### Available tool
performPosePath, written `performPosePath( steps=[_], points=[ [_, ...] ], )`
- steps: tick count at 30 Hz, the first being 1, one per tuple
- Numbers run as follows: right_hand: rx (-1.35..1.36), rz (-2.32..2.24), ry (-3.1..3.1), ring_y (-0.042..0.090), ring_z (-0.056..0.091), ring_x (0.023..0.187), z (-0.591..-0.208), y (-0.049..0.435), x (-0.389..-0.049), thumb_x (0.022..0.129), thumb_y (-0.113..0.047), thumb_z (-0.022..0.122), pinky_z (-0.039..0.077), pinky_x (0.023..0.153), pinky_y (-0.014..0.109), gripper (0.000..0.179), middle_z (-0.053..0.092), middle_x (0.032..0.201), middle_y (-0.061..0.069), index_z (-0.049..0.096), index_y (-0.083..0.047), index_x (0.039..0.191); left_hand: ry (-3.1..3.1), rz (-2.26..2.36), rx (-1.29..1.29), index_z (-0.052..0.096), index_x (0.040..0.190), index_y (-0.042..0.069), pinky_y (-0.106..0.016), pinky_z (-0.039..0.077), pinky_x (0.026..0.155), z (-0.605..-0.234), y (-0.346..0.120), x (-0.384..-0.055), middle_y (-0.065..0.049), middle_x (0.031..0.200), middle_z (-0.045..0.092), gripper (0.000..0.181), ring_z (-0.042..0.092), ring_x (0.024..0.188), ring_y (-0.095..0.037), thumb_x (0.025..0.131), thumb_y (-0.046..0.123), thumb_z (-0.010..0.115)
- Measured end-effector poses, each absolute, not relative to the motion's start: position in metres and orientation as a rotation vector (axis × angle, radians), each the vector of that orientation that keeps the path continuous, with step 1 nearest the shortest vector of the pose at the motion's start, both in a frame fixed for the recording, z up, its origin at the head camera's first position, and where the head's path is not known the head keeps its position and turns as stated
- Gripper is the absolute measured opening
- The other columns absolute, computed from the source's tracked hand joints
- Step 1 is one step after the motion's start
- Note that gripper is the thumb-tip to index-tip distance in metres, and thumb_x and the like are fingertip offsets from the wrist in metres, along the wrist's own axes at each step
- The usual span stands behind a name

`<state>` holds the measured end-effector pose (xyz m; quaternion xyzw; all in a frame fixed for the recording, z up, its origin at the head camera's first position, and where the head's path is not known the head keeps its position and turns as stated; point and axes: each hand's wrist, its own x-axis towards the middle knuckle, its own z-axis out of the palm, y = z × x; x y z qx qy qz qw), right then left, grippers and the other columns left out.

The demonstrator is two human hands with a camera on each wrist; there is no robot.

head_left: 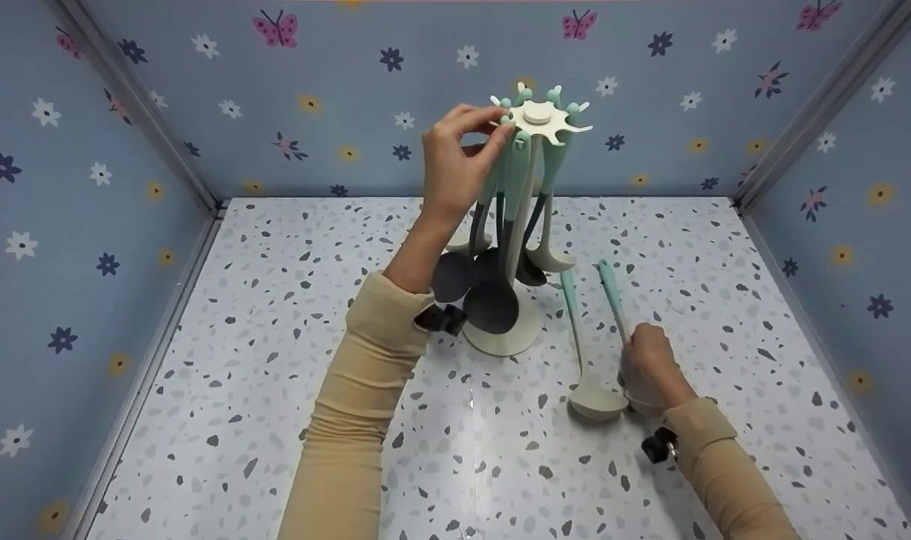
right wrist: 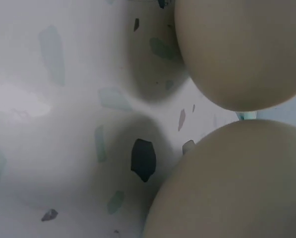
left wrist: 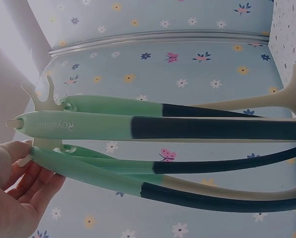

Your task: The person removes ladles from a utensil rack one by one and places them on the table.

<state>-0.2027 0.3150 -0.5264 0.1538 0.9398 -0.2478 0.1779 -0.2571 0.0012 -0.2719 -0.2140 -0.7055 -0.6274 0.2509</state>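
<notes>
Ladle (head_left: 611, 291) number one, beige with a mint handle, lay right of the middle of the surface (head_left: 275, 375), its bowl toward the near edge and its handle toward the far edge. I had the right hand (head_left: 649, 364) on it, fingers curled round the lower stem. Just beside it, on the side of the left edge, lay a second ladle (head_left: 596, 403); my right wrist view showed only their rounded bowls and speckled surface, with a narrow gap between the bowls.

Farther in, nearer the far edge than the ladles' bowls, the cream rack (head_left: 538, 116) stood upright on its round base. Several mint-handled utensils hung around it, including a dark ladle (head_left: 491, 306) in front. I held the left hand (head_left: 455, 154) at its top, fingers pinching where a prong met a handle end; which they gripped, I couldn't tell. Beyond the far edge rose a blue flowered wall (head_left: 350, 97).
</notes>
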Motion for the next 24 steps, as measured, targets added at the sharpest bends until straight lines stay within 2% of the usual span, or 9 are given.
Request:
performPosePath(
  steps=[7,16,24],
  points=[
    [0.407,-0.683,2.7,0.023,0.05,0.067,-0.5321,0.3139,-0.2036,0.088,-0.003,0.045,0.046,0.059,0.035,0.016,0.053,0.079,0.015,0.052,0.01,0.095,-1.929,-1.742,-0.549,0.066,0.095,-0.004,-0.019,0.051,0.068,-0.2702,0.0019,-0.2562,-0.01,0.087,0.06,0.019,0.058,0.081,-0.014,0.08,0.008,0.065],
    [0.401,-0.662,2.716,0.024,0.051,0.068,-0.5331,0.3124,-0.2036,0.089,-0.004,0.044,0.047,0.062,0.036,0.018,0.054,0.08,0.016,0.052,0.01,0.096,-1.93,-1.754,-0.53,0.066,0.095,-0.004,-0.019,0.051,0.068,-0.269,0.0022,-0.2559,-0.01,0.087,0.06,0.019,0.058,0.08,-0.013,0.079,0.007,0.066],
    [0.296,-0.611,2.789,0.025,0.051,0.065,-0.5241,0.3096,-0.2012,0.086,-0.004,0.048,0.047,0.06,0.037,0.016,0.055,0.079,0.018,0.052,0.011,0.092,-1.919,-1.687,-0.585,0.066,0.095,-0.004,-0.02,0.051,0.067,-0.2719,0.0008,-0.2565,-0.009,0.088,0.06,0.019,0.058,0.081,-0.012,0.082,0.009,0.064]
  ],
)
